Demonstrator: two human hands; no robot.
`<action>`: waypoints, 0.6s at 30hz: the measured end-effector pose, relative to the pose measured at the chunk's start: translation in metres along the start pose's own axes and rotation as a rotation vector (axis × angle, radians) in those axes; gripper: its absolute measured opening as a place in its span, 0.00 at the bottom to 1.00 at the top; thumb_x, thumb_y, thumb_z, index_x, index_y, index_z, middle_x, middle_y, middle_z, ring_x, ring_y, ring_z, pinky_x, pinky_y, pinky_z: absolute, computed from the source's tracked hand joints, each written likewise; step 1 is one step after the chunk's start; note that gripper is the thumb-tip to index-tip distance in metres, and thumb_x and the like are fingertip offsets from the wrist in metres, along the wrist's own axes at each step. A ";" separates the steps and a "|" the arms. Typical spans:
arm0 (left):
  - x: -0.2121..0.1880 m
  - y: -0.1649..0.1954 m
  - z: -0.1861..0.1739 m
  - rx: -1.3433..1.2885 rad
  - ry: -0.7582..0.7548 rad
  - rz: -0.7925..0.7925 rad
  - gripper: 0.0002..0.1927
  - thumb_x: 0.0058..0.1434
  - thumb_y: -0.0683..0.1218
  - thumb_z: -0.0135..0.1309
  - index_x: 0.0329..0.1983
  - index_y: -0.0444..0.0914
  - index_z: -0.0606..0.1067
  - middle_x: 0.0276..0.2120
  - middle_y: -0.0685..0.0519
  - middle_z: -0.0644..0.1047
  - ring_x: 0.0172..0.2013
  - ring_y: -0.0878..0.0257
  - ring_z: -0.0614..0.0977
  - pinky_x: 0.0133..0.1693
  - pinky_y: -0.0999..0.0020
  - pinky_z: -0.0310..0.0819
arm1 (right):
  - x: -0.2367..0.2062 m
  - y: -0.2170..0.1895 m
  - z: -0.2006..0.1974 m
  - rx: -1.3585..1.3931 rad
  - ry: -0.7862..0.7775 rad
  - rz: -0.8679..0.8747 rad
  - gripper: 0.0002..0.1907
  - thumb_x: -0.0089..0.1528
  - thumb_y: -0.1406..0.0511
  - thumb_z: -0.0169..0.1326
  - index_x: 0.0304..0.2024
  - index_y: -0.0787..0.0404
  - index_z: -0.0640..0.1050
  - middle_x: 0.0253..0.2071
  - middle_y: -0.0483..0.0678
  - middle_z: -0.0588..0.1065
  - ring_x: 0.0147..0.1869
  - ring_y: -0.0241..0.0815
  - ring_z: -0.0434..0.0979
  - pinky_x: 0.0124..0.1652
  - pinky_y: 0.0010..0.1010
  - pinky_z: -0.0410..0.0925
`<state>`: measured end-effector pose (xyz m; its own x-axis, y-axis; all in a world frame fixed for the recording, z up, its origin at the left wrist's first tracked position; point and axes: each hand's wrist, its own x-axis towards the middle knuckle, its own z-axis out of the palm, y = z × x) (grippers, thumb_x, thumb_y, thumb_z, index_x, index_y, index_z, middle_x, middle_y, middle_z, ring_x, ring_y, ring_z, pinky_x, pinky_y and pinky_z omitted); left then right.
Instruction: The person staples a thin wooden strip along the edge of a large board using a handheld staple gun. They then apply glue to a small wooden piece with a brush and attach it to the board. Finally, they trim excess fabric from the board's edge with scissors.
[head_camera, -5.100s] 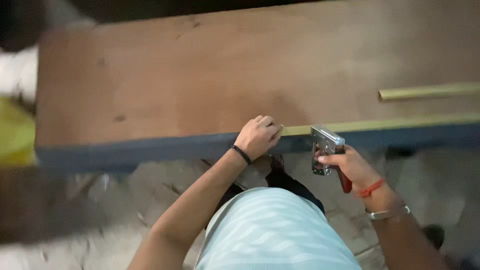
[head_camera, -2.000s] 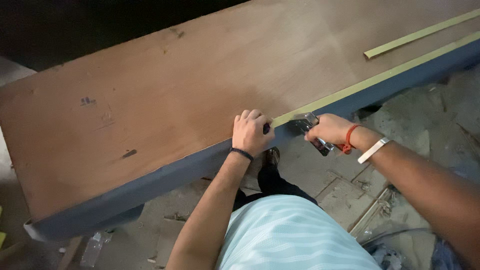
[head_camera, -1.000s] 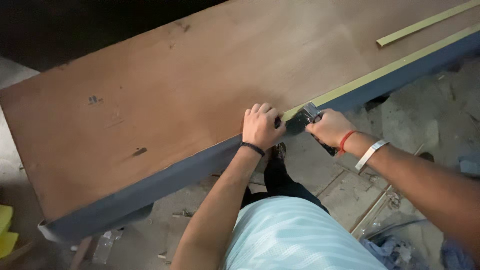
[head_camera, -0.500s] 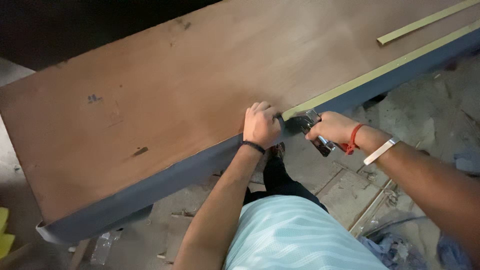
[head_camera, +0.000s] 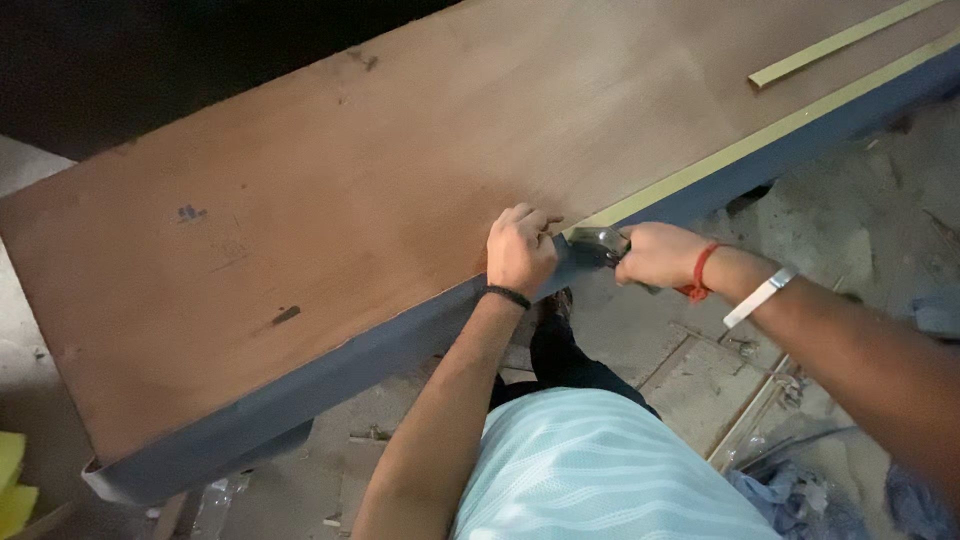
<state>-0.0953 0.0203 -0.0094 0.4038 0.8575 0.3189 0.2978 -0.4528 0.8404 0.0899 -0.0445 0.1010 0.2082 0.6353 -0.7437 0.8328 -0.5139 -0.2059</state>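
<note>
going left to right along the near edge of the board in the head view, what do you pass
yellow foam → grey board edge → left hand → staple gun → right hand → yellow-green strip

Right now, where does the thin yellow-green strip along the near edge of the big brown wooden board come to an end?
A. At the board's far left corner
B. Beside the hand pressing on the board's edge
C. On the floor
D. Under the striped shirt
B: the thin yellow-green strip runs in from the right and stops beside the left hand pressing on the big brown wooden board.
</note>
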 end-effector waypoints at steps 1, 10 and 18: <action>0.000 0.000 0.000 -0.008 0.003 0.011 0.15 0.49 0.35 0.50 0.36 0.40 0.83 0.33 0.48 0.79 0.39 0.50 0.79 0.44 0.56 0.75 | 0.000 -0.004 -0.002 0.034 -0.029 0.070 0.13 0.52 0.60 0.61 0.31 0.65 0.79 0.24 0.55 0.79 0.28 0.50 0.80 0.34 0.44 0.73; -0.003 -0.004 -0.001 -0.015 0.023 0.059 0.14 0.50 0.36 0.52 0.37 0.40 0.82 0.34 0.49 0.80 0.39 0.50 0.79 0.44 0.57 0.75 | 0.006 -0.019 -0.005 0.029 0.078 0.177 0.17 0.57 0.57 0.59 0.36 0.66 0.82 0.29 0.56 0.80 0.30 0.51 0.80 0.35 0.50 0.76; 0.001 0.016 -0.003 0.058 -0.072 0.034 0.09 0.51 0.39 0.54 0.33 0.42 0.82 0.32 0.51 0.79 0.37 0.50 0.78 0.42 0.57 0.72 | -0.021 0.007 -0.041 0.000 -0.032 0.167 0.30 0.55 0.58 0.60 0.59 0.55 0.71 0.52 0.55 0.77 0.39 0.60 0.85 0.34 0.52 0.80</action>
<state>-0.0923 0.0146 0.0054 0.4748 0.8227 0.3125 0.3317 -0.4962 0.8023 0.1124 -0.0382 0.1413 0.3272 0.5224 -0.7875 0.7880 -0.6107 -0.0777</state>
